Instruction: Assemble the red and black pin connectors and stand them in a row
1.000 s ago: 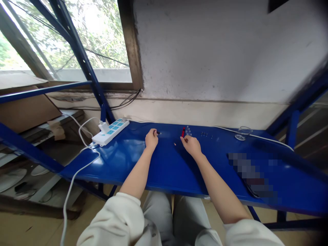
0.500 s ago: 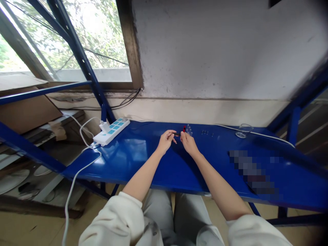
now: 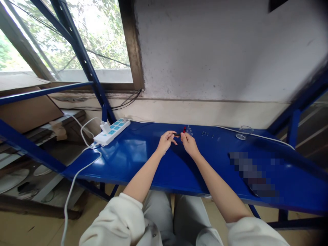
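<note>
Between my two hands, above the blue table (image 3: 138, 167), is a short dark stick-like piece (image 3: 177, 135), too small to name. My left hand (image 3: 164, 141) pinches its left end, with some fingers stretched out beneath. My right hand (image 3: 189, 143) is closed on the other end, thumb on the near side. Just behind my right hand stand several small clear tubes (image 3: 189, 130) beside small red pieces (image 3: 184, 129), partly hidden by the fingers. Right of these, several tiny pieces (image 3: 207, 134) stand apart in a row.
A clear cup (image 3: 241, 136) stands at the back right by a white cable (image 3: 271, 138). A blurred-out dark packet (image 3: 252, 174) lies on the right. At the left, a white power strip (image 3: 112, 133) holds a plug, its cord (image 3: 70, 194) hanging over the edge. Blue posts flank the table.
Both hands keep hold of the dark piece in nearly the same place, with only slight finger movement. The view has shifted slightly.
</note>
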Demonstrator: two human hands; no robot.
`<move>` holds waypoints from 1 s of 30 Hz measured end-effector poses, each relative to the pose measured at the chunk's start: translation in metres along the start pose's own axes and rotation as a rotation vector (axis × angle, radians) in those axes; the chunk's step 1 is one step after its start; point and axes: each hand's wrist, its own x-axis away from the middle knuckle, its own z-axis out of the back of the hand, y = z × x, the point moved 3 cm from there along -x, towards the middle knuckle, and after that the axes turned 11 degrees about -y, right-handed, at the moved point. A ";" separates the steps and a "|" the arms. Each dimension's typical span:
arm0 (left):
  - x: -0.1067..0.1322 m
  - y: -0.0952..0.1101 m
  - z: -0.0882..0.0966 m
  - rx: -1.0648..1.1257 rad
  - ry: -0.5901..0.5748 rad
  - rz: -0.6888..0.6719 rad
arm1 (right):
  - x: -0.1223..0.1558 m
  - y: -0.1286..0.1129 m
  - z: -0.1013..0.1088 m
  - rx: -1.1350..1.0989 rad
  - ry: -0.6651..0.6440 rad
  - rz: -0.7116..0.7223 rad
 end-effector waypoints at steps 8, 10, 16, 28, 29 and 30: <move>0.001 0.005 -0.001 -0.074 0.011 -0.007 | 0.001 0.000 -0.001 -0.004 0.006 0.007; 0.001 0.005 -0.002 -0.109 0.007 -0.013 | 0.001 0.000 -0.002 -0.016 0.004 0.004; 0.006 0.006 -0.004 -0.275 0.019 -0.017 | 0.001 -0.002 -0.003 -0.021 -0.010 0.019; 0.011 0.015 -0.004 -0.425 0.149 0.023 | 0.001 -0.005 -0.008 -0.083 -0.043 0.039; 0.011 0.016 -0.004 -0.405 0.155 0.015 | 0.001 -0.005 -0.008 -0.085 -0.045 0.040; 0.010 0.015 -0.003 -0.377 0.159 0.008 | 0.001 -0.005 -0.008 -0.085 -0.045 0.041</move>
